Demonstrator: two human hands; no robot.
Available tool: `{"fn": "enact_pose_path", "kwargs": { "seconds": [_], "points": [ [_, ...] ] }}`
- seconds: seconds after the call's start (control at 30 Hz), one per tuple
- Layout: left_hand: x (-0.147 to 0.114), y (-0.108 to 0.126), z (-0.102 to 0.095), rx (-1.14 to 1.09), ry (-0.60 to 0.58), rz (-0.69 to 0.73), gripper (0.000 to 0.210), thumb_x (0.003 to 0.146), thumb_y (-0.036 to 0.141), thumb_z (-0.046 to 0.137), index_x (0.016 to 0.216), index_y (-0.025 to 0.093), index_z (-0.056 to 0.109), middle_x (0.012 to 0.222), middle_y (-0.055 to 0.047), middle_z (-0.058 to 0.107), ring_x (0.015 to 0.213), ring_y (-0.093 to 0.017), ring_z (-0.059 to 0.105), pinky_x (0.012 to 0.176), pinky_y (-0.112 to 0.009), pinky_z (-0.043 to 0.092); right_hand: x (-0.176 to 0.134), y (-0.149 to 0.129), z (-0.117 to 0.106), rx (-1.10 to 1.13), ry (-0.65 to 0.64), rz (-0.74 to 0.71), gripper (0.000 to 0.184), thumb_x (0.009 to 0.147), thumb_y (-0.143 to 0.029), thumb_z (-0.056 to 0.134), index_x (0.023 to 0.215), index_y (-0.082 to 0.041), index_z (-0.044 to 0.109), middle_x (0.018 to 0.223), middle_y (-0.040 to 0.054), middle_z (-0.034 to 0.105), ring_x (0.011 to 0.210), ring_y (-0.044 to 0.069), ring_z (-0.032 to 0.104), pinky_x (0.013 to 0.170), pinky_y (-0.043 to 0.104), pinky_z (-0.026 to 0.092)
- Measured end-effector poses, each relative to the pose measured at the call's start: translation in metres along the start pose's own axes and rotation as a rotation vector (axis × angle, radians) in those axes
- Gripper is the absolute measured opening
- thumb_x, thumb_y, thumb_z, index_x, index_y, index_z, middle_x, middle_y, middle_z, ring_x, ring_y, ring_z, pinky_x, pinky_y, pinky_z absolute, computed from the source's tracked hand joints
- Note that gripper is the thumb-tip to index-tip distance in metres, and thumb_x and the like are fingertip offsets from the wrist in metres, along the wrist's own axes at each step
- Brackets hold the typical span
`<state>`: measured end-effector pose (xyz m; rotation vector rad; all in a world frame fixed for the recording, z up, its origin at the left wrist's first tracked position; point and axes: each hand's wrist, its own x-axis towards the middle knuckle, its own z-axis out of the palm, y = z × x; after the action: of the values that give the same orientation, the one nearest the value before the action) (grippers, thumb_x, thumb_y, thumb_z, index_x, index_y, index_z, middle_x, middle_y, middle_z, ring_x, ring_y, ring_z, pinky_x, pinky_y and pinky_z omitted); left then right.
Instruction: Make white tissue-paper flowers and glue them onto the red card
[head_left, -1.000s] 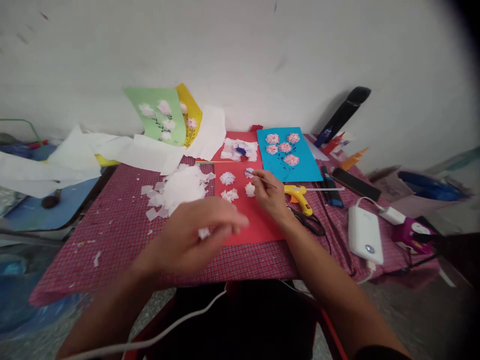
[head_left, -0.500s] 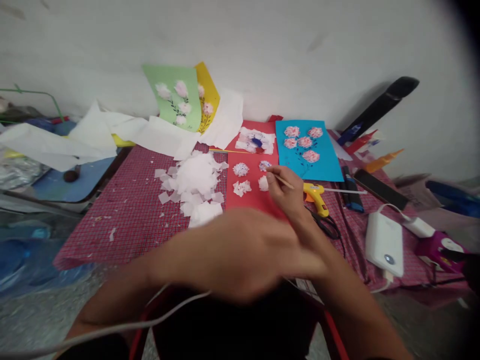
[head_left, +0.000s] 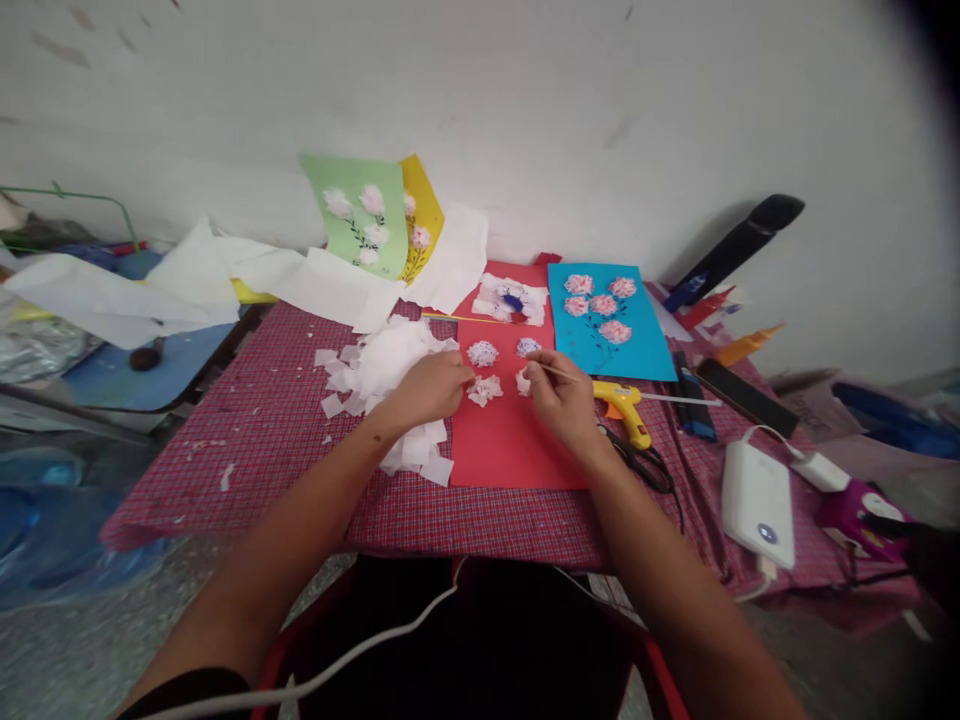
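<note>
A red sheet of card (head_left: 510, 450) lies in front of me with several white tissue-paper flowers on it. The upper two, one of them a rounded flower (head_left: 482, 354), carry bluish specks. My left hand (head_left: 435, 388) reaches over the card's left edge, fingertips pinched together beside the lower left paper flower (head_left: 484, 390); anything between them is too small to make out. Between the fingers of my right hand (head_left: 562, 395) is a thin wooden stick (head_left: 555, 371). That hand partly covers the lower right paper flower (head_left: 522, 382).
Cut tissue squares (head_left: 390, 360) are heaped at the left. Beyond the card lies a paint-stained tissue (head_left: 511, 300). A blue card with flowers (head_left: 611, 345), a yellow glue gun (head_left: 626, 405) and a white power bank (head_left: 757, 505) are on the right.
My left hand has swung from low in front of my body up to the card beside the lower left flower. My right hand stays near the right-hand flowers with the stick.
</note>
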<state>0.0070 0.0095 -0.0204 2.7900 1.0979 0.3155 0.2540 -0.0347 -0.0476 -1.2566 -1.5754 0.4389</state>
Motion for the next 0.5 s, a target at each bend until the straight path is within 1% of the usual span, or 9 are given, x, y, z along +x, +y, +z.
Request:
{"fn": "enact_pose_path", "kwargs": {
  "seconds": [0.17,0.27,0.5],
  "points": [
    [0.001,-0.006,0.008,-0.041,0.031,0.032,0.035,0.092,0.009,0.049,0.104,0.02,0.08,0.098,-0.01,0.069,0.095,-0.024,0.064,0.082,-0.037,0.049,0.001,-0.004,-0.002,-0.035,-0.005,-0.038,0.022,0.103,-0.039,0.059,0.112,-0.023,0.073,0.092,0.007,0.076,0.087,0.025,0.073,0.077,0.038,0.058],
    [0.001,-0.008,0.014,-0.063,0.04,0.046,0.037,0.092,0.009,0.047,0.107,0.02,0.08,0.097,-0.01,0.068,0.095,-0.024,0.063,0.084,-0.038,0.05,0.001,-0.007,-0.002,-0.061,-0.007,-0.063,0.02,0.102,-0.036,0.06,0.109,-0.023,0.074,0.093,0.0071,0.077,0.088,0.025,0.074,0.081,0.04,0.059],
    [0.002,-0.013,0.024,-0.141,0.047,0.065,0.039,0.093,0.008,0.048,0.11,0.021,0.08,0.104,-0.01,0.068,0.101,-0.023,0.064,0.091,-0.039,0.052,0.002,-0.007,-0.002,-0.077,-0.011,-0.088,0.019,0.101,-0.035,0.06,0.108,-0.024,0.074,0.098,0.0079,0.079,0.089,0.026,0.074,0.084,0.042,0.059]
  ]
}}
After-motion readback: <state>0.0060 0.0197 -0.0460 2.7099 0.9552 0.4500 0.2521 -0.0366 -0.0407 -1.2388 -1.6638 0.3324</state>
